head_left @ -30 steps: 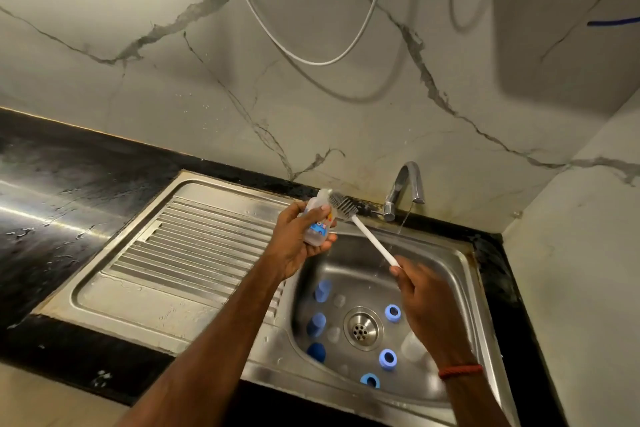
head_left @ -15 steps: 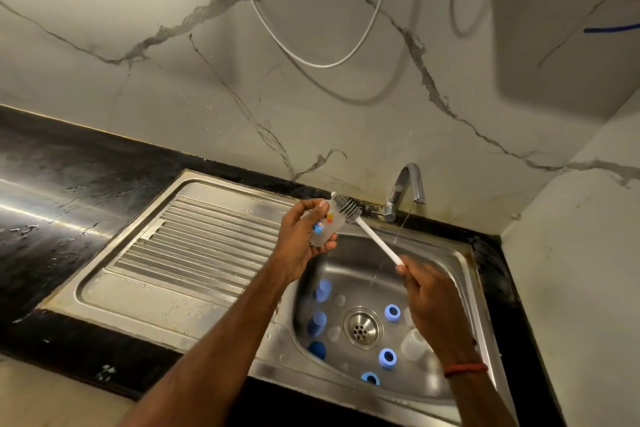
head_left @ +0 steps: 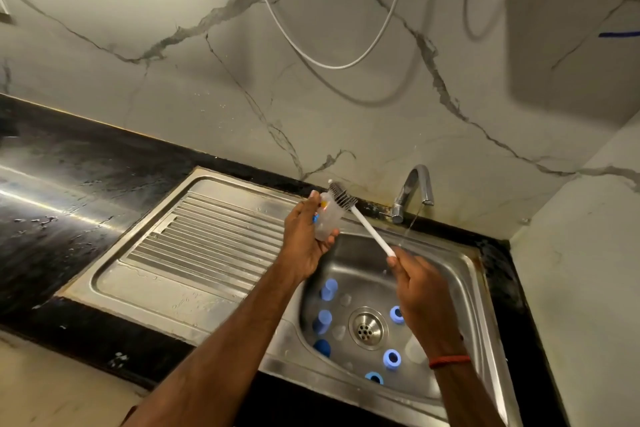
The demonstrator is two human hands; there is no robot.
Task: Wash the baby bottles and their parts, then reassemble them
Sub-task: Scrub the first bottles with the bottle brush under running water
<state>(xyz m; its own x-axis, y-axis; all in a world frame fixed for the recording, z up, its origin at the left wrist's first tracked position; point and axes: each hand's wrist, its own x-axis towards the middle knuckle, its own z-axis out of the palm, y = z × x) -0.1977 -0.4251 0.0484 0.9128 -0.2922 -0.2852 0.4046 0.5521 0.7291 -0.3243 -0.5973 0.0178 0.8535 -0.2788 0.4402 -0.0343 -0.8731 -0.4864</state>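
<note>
Fingers (head_left: pixel 329 243) of the left hand (head_left: pixel 304 243) curl round a clear baby bottle (head_left: pixel 327 222), held tilted above the left edge of the sink basin (head_left: pixel 450 263). Fingers (head_left: pixel 393 262) of the right hand (head_left: pixel 422 291) pinch the low end of the white bottle brush (head_left: pixel 362 220), whose bristle head lies against the bottle's upper end. Probable risks: the wet bottle may slip under the brush's push and drop among the loose parts below; flicking bristles may spatter the draining board (head_left: pixel 207 239) and the dark surface (head_left: pixel 69 166); the thin stream (head_left: pixel 412 225) from the tap (head_left: pixel 414 187) falls apart from the bottle, so soap may go unrinsed. It is hard to make out whether the bristles sit inside the bottle or on its outer wall. The small clear pieces (head_left: pixel 344 300) between the blue caps (head_left: pixel 329 288) and blue rings (head_left: pixel 392 359) round the drain (head_left: pixel 367 329) are also hard to make out. A pale object (head_left: pixel 414 348) lies partly behind the right wrist.
</note>
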